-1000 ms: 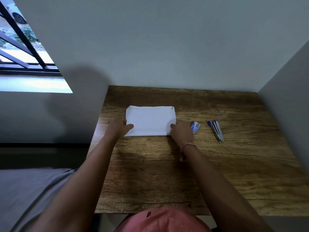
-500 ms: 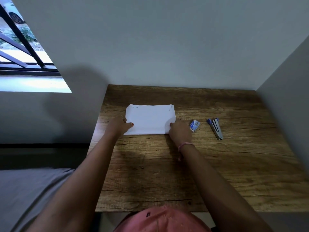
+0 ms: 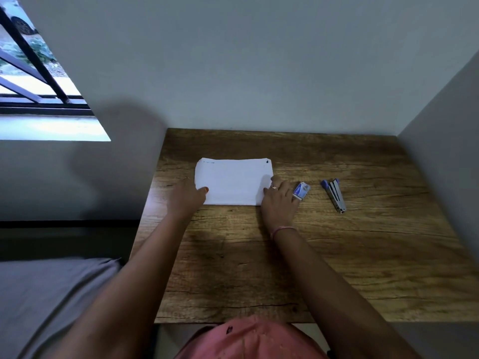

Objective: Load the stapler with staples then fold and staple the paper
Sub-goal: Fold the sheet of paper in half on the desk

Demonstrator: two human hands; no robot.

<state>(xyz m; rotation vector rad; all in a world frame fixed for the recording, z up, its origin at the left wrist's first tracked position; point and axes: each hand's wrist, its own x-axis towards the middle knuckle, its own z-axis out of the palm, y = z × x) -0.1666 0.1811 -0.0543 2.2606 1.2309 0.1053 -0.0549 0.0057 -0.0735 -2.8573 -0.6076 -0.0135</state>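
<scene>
A white folded paper (image 3: 233, 181) lies flat on the wooden table (image 3: 363, 255), towards its far left. My left hand (image 3: 185, 196) sits at the paper's near left corner with the thumb pressing on top; its other fingers lie beside the left edge. My right hand (image 3: 278, 203) rests flat at the near right corner, fingertips on the paper's right edge. A small blue and white staple box (image 3: 302, 189) lies just right of that hand, touching its outer fingers. The blue and silver stapler (image 3: 334, 195) lies closed further right, apart from both hands.
The table stands in a corner, with a grey wall (image 3: 259, 73) behind it and another wall (image 3: 445, 151) along its right side. A barred window (image 3: 39, 86) is at the upper left. A grey surface (image 3: 51, 294) lies left of the table.
My right hand has spread its fingers and slid slightly right along the paper's edge, now reaching the staple box. The left hand and the paper have stayed in place.
</scene>
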